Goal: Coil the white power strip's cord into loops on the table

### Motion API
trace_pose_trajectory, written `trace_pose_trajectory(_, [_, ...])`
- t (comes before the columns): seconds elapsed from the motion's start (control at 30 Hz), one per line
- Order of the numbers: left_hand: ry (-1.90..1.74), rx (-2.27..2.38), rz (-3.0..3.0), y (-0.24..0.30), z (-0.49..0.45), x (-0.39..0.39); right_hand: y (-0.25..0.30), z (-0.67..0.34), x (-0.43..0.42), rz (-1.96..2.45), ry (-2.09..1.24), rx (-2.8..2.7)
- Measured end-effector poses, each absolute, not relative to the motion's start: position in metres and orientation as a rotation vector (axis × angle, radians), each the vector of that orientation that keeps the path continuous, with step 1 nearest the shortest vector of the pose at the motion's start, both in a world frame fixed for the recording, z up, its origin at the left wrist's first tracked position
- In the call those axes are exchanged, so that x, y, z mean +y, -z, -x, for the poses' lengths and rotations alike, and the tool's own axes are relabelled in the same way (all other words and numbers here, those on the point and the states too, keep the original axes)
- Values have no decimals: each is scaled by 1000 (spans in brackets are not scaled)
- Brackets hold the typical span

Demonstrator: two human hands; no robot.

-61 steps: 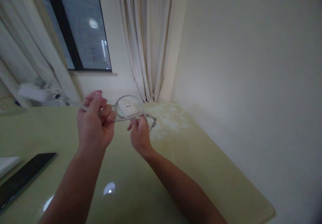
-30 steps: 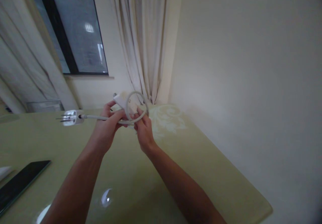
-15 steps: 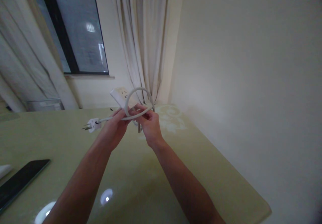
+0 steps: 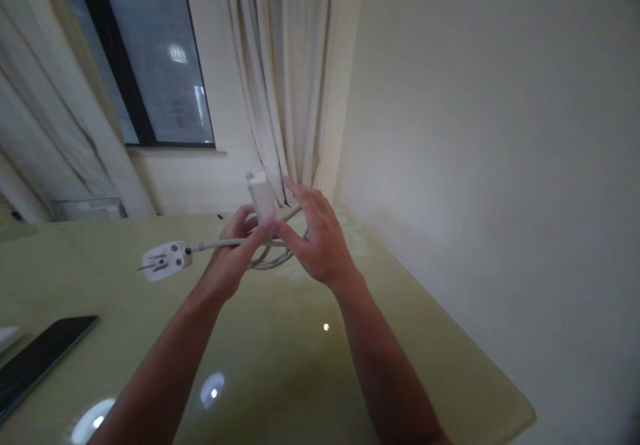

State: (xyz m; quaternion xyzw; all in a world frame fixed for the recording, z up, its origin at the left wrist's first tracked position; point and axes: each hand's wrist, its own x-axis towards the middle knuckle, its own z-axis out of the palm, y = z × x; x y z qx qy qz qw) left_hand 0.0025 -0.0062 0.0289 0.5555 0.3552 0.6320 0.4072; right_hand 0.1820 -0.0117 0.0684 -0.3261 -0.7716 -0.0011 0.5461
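I hold a white power strip [image 4: 261, 195] with its white cord [image 4: 273, 258] coiled in loops above a glossy green table [image 4: 280, 351]. My left hand [image 4: 233, 258] is closed round the cord and the bundle. The cord's free end sticks out to the left and ends in a white three-pin plug [image 4: 163, 260] hanging in the air. My right hand [image 4: 315, 238] rests against the bundle's right side with its fingers stretched out and spread, the thumb touching the cord near the strip. The strip stands nearly upright between both hands.
A dark phone [image 4: 40, 358] lies near the table's left edge, beside a white object [image 4: 7, 338] at the frame border. Behind the table are a window [image 4: 150, 65], pale curtains [image 4: 285, 78] and a plain wall [image 4: 475, 165] along the right.
My right hand has opened from a pinch on the cord loop to spread fingers. The strip has turned upright and the loop has dropped lower. The plug has swung left and nearer.
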Motion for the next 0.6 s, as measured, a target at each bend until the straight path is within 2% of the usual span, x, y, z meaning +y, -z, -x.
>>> trace_pose_trajectory(0.13, [-1809, 844, -1181, -33, -5, -4, -58, -169, -5, 854, -78, -1804])
trace_pose_trajectory(0.4, [-2180, 735, -609, -64, 47, 1, -48, -144, -26, 708, -724, -2221])
trace_pose_trajectory(0.5, [-2079, 728, -613, -67, 60, 0, -46, -134, -31, 670, -696, -2285])
trace_pose_trajectory(0.6, [-1976, 748, -823, -61, 55, -1, -48, -132, -30, 694, -591, -2045])
